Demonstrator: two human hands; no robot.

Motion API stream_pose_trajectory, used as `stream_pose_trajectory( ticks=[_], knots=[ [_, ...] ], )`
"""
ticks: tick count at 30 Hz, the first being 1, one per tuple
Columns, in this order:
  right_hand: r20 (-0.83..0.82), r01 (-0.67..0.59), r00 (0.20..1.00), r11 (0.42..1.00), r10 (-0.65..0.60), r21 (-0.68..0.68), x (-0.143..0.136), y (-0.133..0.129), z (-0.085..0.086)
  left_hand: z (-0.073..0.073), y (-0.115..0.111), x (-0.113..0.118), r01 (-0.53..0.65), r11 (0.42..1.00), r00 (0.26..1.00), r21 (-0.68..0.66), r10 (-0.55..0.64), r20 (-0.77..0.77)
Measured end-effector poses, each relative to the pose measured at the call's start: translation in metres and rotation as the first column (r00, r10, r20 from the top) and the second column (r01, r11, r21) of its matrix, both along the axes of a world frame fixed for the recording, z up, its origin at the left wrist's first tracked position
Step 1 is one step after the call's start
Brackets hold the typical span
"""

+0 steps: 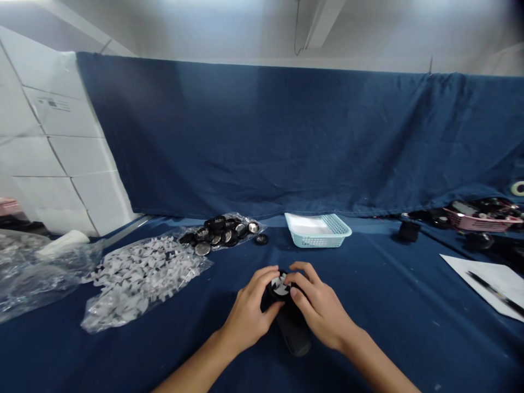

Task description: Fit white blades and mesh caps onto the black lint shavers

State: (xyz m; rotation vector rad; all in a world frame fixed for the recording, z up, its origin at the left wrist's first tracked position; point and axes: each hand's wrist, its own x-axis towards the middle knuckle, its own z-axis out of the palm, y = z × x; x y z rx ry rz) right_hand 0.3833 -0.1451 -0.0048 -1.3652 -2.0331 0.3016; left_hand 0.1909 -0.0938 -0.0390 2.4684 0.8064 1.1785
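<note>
When viewed from the head camera, reaches in from the lower edge with both bare forearms, converging low over the bench (380, 284). Angles both hands inward, facing each other, with fingers bent. Grips a black round part (272, 295) with the left hand (249, 314), curved wide, with fingers along the far left side and thumb at the near side. Curls the right hand (323, 311) partly closed over the opposite side, with fingertips at the white insert (280, 286) inside; cannot tell whether pinching or only touching. Holds the black round part directly between both hands, face up, above the far end of a dark elongated object (298, 341); cannot tell whether resting on it. Note, left of the hands, a clear bag of white pieces (151, 270); beyond the hands, a pale blue basket (317, 241).
</note>
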Motion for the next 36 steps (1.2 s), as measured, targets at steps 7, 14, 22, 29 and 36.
stream_pose_trajectory(
  ticks=[7, 14, 22, 29, 36],
  knots=[
    [0.040, -0.048, 0.998, 0.999, 0.048, -0.001, -0.002, 0.000, -0.001, -0.002, 0.000, -0.001, 0.001, 0.999, 1.000, -0.032, -0.001, -0.001],
    [0.080, -0.062, 0.995, 0.997, 0.059, 0.037, -0.004, -0.002, -0.002, -0.003, -0.002, -0.001, -0.021, 0.997, 1.000, -0.071, 0.021, -0.008],
    [0.087, 0.015, 0.996, 1.000, -0.014, -0.014, -0.005, 0.002, -0.006, -0.005, -0.003, -0.001, -0.024, 0.988, 0.999, -0.155, 0.029, 0.036],
    [0.063, 0.008, 0.998, 0.999, -0.006, -0.035, -0.006, 0.002, -0.006, -0.012, 0.003, -0.001, -0.019, 0.980, 0.996, -0.198, 0.035, 0.079],
    [0.084, 0.069, 0.994, 0.996, -0.064, -0.058, -0.006, 0.004, -0.009, -0.014, 0.002, 0.001, -0.058, 0.962, 0.991, -0.268, 0.089, 0.104]
  ],
)
